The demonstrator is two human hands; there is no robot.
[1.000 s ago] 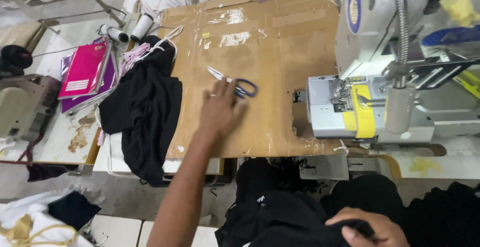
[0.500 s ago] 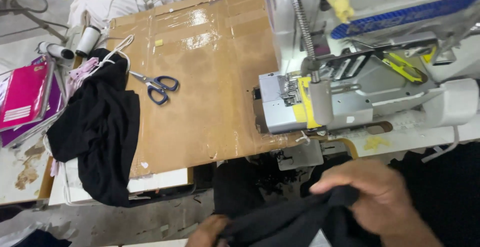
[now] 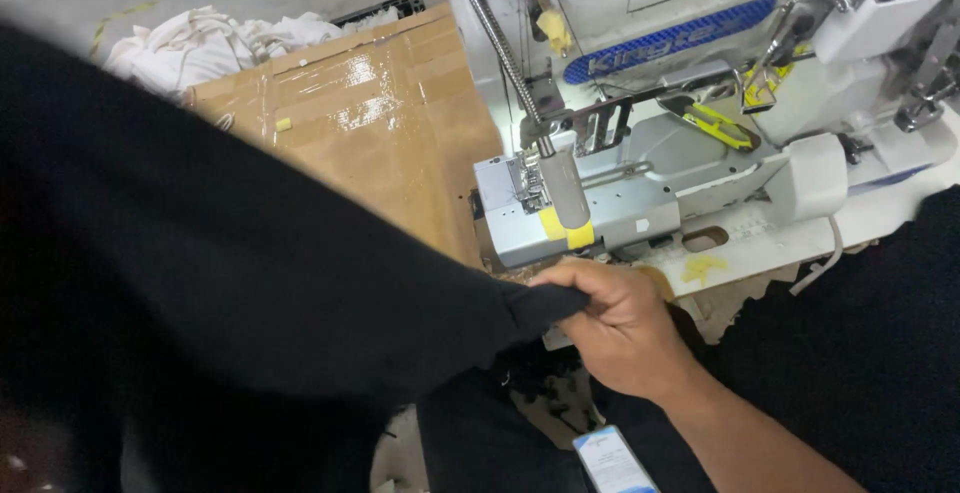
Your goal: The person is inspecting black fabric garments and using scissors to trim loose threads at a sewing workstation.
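— Fingers (image 3: 590,288) of the right hand (image 3: 625,338) are curling tight, pinching a corner of the black cloth (image 3: 230,293) at lower centre of the frame.

— And the cloth?

— It is spreading from that pinch across the whole left half, close to the camera, hiding the left hand, so I cannot tell how those fingers are standing.

— What is lying around?

— Just above the hand, the sewing machine (image 3: 700,153) is filling the upper right. Left of it, a cardboard-covered table (image 3: 380,123) is showing, with white cloth (image 3: 210,38) piled at upper left.
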